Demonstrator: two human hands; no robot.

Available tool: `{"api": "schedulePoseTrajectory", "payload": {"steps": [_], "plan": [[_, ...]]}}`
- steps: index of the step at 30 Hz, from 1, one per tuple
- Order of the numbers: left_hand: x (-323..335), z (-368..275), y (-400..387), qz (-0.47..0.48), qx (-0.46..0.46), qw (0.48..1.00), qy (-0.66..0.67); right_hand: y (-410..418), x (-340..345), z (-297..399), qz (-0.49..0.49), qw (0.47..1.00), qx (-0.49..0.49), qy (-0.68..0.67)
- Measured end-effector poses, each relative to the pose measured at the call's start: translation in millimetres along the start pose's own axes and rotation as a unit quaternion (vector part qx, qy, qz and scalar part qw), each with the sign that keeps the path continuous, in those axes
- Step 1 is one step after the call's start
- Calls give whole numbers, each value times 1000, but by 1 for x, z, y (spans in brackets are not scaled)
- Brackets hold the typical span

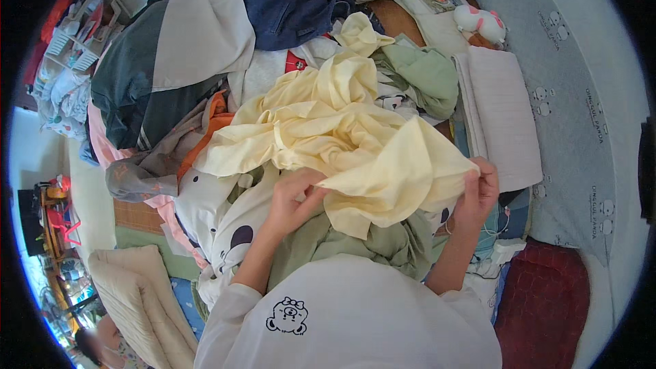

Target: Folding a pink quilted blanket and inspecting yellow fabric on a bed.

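A large pale-yellow cloth lies crumpled over a heap of clothes before me. My left hand pinches one of its near corners between thumb and fingers. At the right, my right hand grips another part of its edge, so the fabric hangs in a loose fold between both hands. Beneath it are a white cloth with dark spots and sage-green fabric close to my body. What shape the yellow cloth has is hidden by its folds.
A dark green and grey garment and a navy garment lie beyond. To the right sit a folded whitish cloth, a plush toy and a maroon cushion. A folded beige quilt is at left, near another person.
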State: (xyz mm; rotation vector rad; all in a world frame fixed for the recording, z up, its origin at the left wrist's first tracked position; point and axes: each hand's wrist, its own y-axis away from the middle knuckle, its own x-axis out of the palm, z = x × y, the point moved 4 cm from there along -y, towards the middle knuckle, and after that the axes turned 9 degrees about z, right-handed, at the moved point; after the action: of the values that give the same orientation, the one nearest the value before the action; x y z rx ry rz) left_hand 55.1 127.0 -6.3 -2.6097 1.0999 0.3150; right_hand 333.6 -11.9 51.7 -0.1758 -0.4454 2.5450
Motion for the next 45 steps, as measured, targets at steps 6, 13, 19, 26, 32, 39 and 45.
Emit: {"api": "schedulePoseTrajectory", "payload": {"steps": [6,13,19,26,32,39,45], "plan": [[29,-52,0,92,46,994,22,-2,-21,6,-97,995,6,25],[88,-52,8,368,-47,928,-35,7,-35,-16,-135,982,102,85],[105,-40,11,413,-95,904,-54,7,-27,-23,-133,976,149,87],[75,-30,6,7,-57,994,95,0,-19,-21,-127,985,60,97],[17,-18,-5,-142,35,982,-119,32,75,-37,151,978,74,121],[-51,7,-28,-221,-30,944,-243,82,164,-24,436,857,-25,273],[-38,76,-39,-96,-97,945,-297,83,173,-36,486,821,-37,297]]}}
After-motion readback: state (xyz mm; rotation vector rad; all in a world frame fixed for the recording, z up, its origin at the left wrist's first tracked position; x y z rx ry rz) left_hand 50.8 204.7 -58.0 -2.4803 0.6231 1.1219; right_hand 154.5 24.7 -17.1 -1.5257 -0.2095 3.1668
